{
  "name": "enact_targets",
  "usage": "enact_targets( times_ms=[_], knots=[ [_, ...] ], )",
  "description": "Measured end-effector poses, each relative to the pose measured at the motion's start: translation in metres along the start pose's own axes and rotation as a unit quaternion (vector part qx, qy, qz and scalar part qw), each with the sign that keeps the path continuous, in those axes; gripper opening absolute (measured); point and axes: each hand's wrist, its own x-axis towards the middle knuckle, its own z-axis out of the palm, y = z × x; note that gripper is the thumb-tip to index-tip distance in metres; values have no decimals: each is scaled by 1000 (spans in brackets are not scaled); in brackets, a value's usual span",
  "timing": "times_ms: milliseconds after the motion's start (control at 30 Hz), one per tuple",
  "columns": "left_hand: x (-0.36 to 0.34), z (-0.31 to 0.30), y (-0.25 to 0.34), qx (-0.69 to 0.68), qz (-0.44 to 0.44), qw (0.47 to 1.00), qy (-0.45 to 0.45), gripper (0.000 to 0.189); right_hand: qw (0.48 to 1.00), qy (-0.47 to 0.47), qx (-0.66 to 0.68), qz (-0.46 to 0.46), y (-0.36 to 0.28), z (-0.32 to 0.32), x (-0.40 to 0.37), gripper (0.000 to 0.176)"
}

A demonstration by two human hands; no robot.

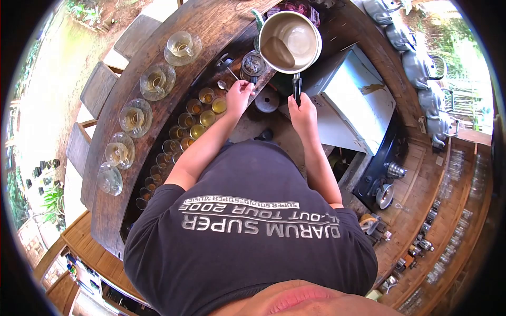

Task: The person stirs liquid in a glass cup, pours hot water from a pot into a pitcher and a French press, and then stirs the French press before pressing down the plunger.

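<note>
My right hand (303, 113) is closed around the black handle of a saucepan (303, 39). The pan is raised and its pale interior shows, with a brownish patch on one side. My left hand (240, 97) is closed by a glass container (254, 64) at the counter's inner edge. A thin rod reaches its fingers, but what they hold is too small to tell. Close to it lies a spoon (222, 85). Several small glasses with yellow and amber contents (197, 131) stand in rows on the lower shelf left of my body.
Several glass cups on saucers (135, 118) line the curved wooden counter (219, 20). A white cabinet (356, 95) stands right of the pan. Metal kettles (419, 68) and shelves of glassware (453, 237) are farther right. A round metal lid (267, 100) lies below, between my hands.
</note>
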Motion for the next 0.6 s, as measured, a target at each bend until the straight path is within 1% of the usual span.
enact_targets(
  times_ms=[133, 200, 233, 267, 300, 333, 367, 433, 500, 600],
  knots=[
    [-1, -1, 5, 11, -4, 1000, -9, 19, 1000, -1, -5, 3, 10, 4, 1, 29],
    [-2, -1, 6, 14, -4, 1000, -10, 21, 997, -27, 50, 54, 17, 6, 6, 27],
    [-1, -2, 7, 16, -6, 1000, -11, 22, 997, -25, 51, 53, 22, 5, 9, 27],
    [1, -2, 6, 17, -4, 1000, -12, 22, 976, -55, 184, 101, 19, 1, 13, 24],
    [2, -2, 3, 17, -11, 1000, -15, 24, 935, -84, 312, 147, 9, -5, 15, 22],
    [3, -2, 0, 18, -17, 1000, -18, 26, 918, -86, 362, 140, -1, -12, 17, 16],
    [1, -3, 4, 19, -17, 999, -20, 26, 885, -102, 432, 138, -3, -19, 22, 15],
    [-3, -2, 14, 86, -26, 996, -23, 29, 834, -123, 513, 161, -13, -37, 29, 14],
    [-2, 0, 9, 66, -34, 997, -25, 29, 808, -117, 554, 161, -23, -53, 33, 14],
    [-2, 5, 9, 20, -51, 998, -15, 27, 800, -94, 575, 143, -25, -62, 32, 13]
  ],
)
